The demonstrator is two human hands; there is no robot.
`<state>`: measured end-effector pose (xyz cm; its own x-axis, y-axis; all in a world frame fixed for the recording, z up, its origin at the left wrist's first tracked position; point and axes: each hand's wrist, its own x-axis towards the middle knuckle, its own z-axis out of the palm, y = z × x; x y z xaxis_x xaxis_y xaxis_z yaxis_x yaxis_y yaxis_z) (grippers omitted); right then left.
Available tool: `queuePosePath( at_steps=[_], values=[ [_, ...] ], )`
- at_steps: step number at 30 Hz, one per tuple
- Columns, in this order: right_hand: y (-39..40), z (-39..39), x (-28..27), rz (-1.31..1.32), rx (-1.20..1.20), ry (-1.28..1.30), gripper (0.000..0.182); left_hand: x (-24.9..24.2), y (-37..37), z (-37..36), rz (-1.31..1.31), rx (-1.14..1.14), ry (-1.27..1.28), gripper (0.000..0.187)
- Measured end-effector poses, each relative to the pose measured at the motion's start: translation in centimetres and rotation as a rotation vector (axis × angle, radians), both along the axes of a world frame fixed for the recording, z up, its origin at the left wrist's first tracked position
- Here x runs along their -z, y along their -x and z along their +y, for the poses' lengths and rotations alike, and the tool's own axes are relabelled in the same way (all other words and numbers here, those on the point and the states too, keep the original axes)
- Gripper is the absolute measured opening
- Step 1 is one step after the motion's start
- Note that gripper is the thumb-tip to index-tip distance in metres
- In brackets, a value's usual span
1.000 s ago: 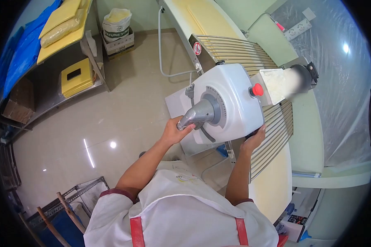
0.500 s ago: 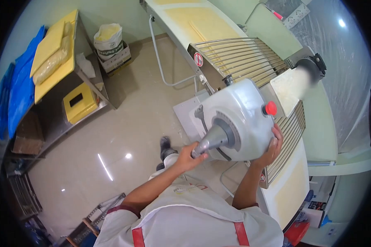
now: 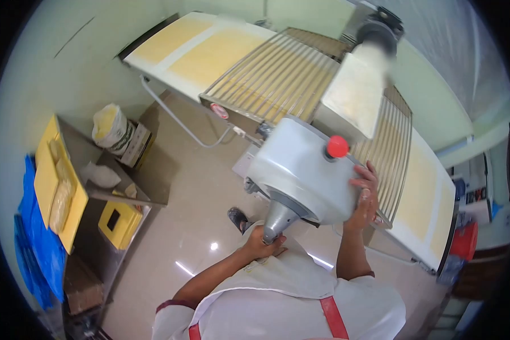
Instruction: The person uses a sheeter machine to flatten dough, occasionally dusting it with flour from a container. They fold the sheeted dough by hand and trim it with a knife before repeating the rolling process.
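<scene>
A grey machine housing (image 3: 306, 167) with a red knob (image 3: 338, 147) stands in front of me. My left hand (image 3: 262, 243) is wrapped round the end of its tapered grey lever (image 3: 279, 218). At the housing's right side my right hand (image 3: 365, 195) rests with its fingers spread against the edge. Behind the housing lie a pale tray (image 3: 354, 90) and metal bar guards (image 3: 277, 73), (image 3: 382, 153) over a belt (image 3: 215, 48) with yellowish patches. No dough can be made out on the belt.
To the left, a metal shelf (image 3: 130, 195) holds yellow boards (image 3: 59, 187), a yellow box (image 3: 120, 225) and blue plastic (image 3: 42, 221). An open sack (image 3: 112, 129) stands by the wall. A red container (image 3: 463, 241) is at the right. My foot (image 3: 238, 219) shows on the floor.
The view has turned and shifted, so more of the belt's two ends shows. Both hands keep their places on the machine, with the lever now pointing more toward my body.
</scene>
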<state>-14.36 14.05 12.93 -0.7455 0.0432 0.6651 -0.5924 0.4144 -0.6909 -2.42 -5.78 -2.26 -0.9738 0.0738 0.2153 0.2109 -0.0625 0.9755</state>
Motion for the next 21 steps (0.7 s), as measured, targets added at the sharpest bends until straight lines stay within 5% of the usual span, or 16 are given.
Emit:
queuePosePath(
  at_steps=[4, 11, 21],
  values=[
    [-0.4, 0.2, -1.7, 0.170, -0.158, -0.352, 0.014, 0.1, -0.8, 0.4, -0.197, -0.091, -0.031, 0.020],
    [-1.0, -0.1, -4.0, 0.143, -0.281, -0.518, 0.036, 0.3, -1.6, 3.3, -0.168, -0.410, -0.180, 0.033],
    [3.8, -5.1, -5.1, 0.200, -0.612, -0.817, 0.049, 0.2, -1.2, 4.0, -0.064, -0.485, -0.121, 0.049]
  ],
)
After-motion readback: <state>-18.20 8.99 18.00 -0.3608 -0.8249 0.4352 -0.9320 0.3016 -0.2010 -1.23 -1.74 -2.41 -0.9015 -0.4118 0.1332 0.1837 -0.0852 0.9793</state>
